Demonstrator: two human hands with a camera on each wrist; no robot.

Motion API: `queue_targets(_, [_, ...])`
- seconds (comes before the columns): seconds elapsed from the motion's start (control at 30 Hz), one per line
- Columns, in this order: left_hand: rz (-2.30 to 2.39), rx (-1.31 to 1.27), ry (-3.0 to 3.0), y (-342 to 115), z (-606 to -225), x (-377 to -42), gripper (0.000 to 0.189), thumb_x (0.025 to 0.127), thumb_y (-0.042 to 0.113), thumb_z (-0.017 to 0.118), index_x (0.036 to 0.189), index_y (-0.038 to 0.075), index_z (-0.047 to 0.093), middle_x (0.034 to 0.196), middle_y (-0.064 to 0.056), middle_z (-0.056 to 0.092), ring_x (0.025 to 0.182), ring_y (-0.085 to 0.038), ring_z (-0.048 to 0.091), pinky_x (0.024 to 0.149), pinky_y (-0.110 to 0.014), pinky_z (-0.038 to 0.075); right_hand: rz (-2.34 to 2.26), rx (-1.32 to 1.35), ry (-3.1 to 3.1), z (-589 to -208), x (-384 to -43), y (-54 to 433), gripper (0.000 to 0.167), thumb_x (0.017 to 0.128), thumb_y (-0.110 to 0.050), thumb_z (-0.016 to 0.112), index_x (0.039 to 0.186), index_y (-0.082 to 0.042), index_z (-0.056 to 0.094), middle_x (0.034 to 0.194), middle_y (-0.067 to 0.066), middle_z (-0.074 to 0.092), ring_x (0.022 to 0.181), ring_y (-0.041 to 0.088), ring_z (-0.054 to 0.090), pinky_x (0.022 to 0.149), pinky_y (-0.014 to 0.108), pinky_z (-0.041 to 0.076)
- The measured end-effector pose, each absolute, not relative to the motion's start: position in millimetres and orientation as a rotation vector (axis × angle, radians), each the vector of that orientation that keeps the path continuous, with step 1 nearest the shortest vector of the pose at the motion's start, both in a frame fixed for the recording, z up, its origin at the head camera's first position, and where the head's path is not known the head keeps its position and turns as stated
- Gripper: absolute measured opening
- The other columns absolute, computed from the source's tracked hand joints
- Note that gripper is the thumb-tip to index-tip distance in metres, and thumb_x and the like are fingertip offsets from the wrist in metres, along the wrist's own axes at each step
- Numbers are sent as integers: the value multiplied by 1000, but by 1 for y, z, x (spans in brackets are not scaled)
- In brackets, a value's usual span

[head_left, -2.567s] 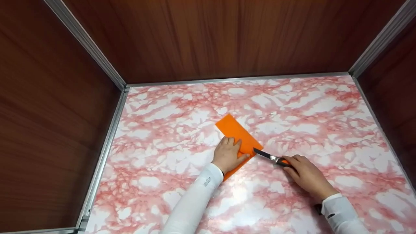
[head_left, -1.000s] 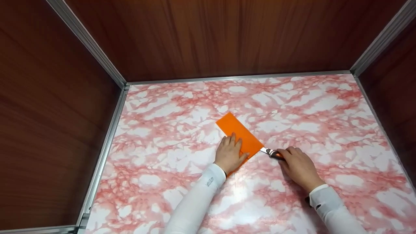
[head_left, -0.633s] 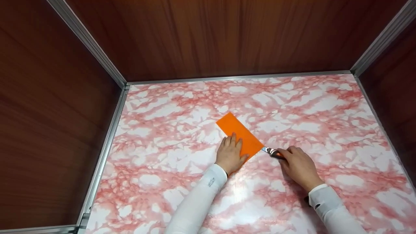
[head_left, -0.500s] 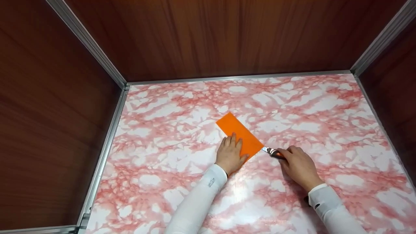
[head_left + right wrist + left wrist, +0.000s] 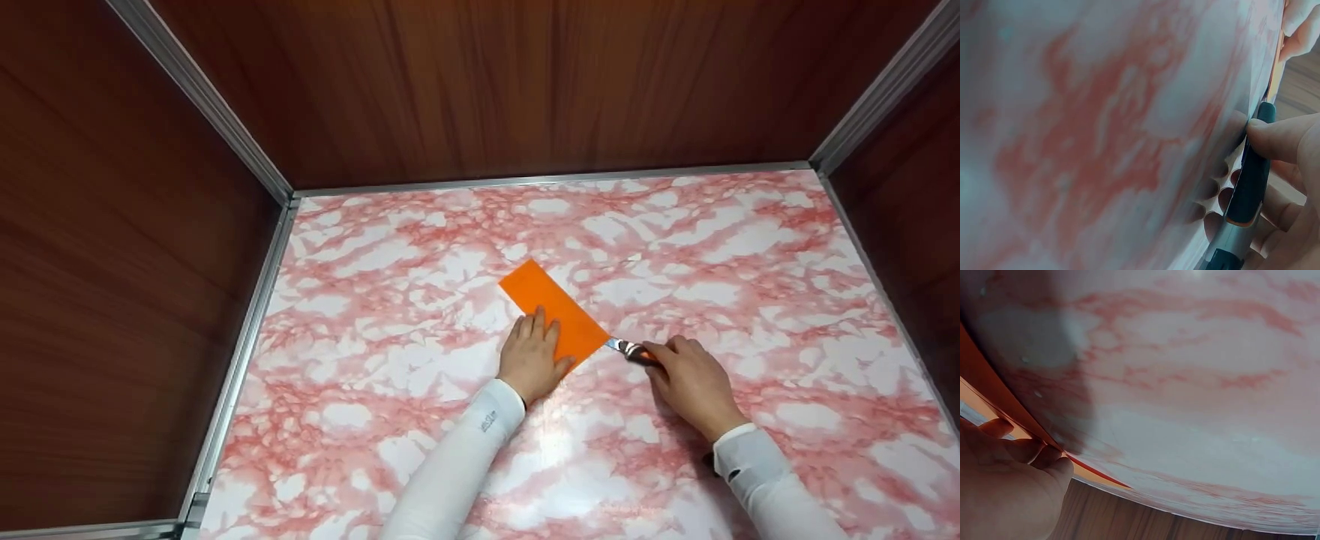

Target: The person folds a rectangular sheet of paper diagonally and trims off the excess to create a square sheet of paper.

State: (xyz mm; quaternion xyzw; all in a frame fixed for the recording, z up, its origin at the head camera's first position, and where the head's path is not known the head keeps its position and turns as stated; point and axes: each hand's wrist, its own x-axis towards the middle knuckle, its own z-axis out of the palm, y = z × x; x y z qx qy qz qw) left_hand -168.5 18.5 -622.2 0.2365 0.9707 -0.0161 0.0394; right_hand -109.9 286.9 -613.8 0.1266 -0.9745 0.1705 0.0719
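Note:
A folded orange sheet of paper (image 5: 577,330) lies slantwise on the table. My left hand (image 5: 529,360) rests flat on it with fingers spread; in the left wrist view the hand (image 5: 1010,484) presses on the paper (image 5: 1010,405), whose layers stand slightly apart at the edge. My right hand (image 5: 694,386) grips a knife (image 5: 639,354) by its black and orange handle. Only a short bright stretch of blade shows at the paper's right corner; the remainder is hidden by the paper. In the right wrist view my thumb lies along the dark knife handle (image 5: 1249,183).
The table (image 5: 375,420) has a red and white marbled top. Dark wooden panels (image 5: 480,90) with metal edge strips (image 5: 540,180) stand along its back, left and right sides.
Earlier the dark knife blade lay visible over the paper's edge; now most of it is covered by the paper. My right hand has moved slightly left and up. My left hand shifted slightly on the sheet.

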Motion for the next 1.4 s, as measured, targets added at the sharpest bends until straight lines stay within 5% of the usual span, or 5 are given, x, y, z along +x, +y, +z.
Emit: queue_targets(1.4, [-56, 773, 2935, 15, -618, -171, 66, 100, 58, 35, 150, 15, 37, 159, -14, 20, 143, -30, 22, 116, -44, 13, 531, 479, -2888, -617, -108, 289, 43, 84, -19, 76, 125, -12, 66, 89, 2, 52, 79, 24, 49, 66, 41, 41])
